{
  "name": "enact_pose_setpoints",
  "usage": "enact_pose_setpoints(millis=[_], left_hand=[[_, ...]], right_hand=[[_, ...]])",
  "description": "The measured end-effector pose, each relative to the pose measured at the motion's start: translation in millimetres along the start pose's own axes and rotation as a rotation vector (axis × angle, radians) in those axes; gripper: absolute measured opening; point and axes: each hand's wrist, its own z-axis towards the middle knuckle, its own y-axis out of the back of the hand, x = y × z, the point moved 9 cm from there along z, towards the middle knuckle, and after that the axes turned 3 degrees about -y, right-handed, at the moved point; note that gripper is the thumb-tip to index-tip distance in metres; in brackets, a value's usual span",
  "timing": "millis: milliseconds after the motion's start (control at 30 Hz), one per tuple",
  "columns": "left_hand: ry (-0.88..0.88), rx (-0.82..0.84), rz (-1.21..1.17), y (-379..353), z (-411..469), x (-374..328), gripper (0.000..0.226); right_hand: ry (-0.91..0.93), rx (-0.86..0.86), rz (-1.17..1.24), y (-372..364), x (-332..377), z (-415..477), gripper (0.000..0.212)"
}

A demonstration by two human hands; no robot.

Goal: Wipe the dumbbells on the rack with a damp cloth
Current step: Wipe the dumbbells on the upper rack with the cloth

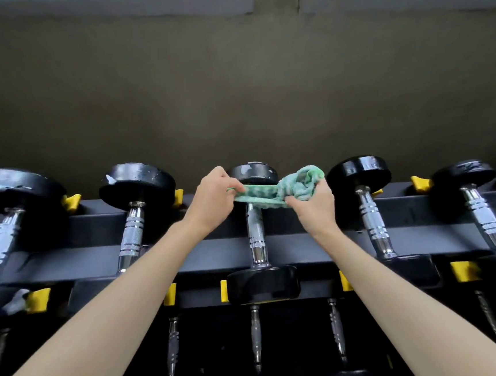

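Head view: a black rack (pixel 216 256) with yellow cradles (pixel 39 300) holds a row of black dumbbells with chrome handles, and more sit on a tier below. Over the middle dumbbell (pixel 256 232), two bare arms stretch a green cloth (pixel 274 190) across its far head. The left hand (pixel 211 198) has its grip pinched on one end. The right hand (pixel 314 209) has its grip curled round the bunched other end.

Two arms are in view. The left arm (pixel 103 326) and the right arm (pixel 401 303) are both bare, smooth and slim, with skin showing from the wrist all the way down to the bottom edge. The left hand (pixel 211 198) and the right hand (pixel 314 210) are bare too. Bumps of knuckles show on the backs of both hands.
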Motion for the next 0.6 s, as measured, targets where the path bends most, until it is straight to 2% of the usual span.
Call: enact_pose_setpoints(millis=[133,200,367,533,600], left_hand=[[-0.062,-0.033,0.122,-11,-6,13,0.024],[-0.059,-0.029,0.164,-17,-7,17,0.026],[0.117,0.065,0.315,-36,-4,35,0.036],[0.245,0.09,0.126,-47,-7,46,0.035],[0.266,0.141,0.128,-51,-7,48,0.034]], right_hand=[[0.134,-0.076,-0.112,-11,-3,-3,0.033],[0.142,-0.12,-0.159,-15,-11,-3,0.031],[-0.054,-0.157,-0.154,-19,-39,6,0.03],[-0.28,-0.018,-0.152,-32,-68,12,0.037],[-0.373,0.054,-0.105,-36,-77,13,0.034]])
